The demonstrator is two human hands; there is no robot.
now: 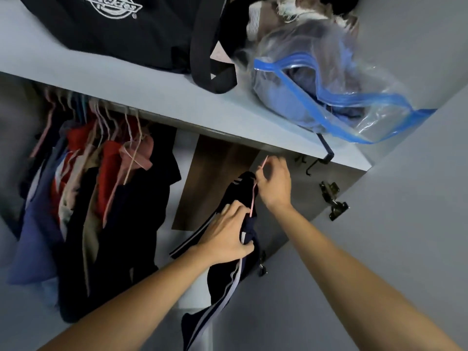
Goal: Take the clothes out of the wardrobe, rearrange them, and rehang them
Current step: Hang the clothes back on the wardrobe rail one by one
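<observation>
navy white-striped garment [249, 239], pink hanger [254, 198], grey shelf [177, 102]

Both arms are stretched up and forward. The left hand [226, 233] is curled, thumb underneath, around dark cloth. The right hand [274, 183] is raised higher, its fingers pinched together.

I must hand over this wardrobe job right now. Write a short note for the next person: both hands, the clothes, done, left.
Right hand pinches the pink hanger near its hook, just under the shelf.
Left hand grips the navy striped garment on that hanger.
Other clothes hang bunched on the rod's left side.
Done: cannot tell from this view.
Left: probably hook this hanger on the rod, then arrange the bunch.
</observation>
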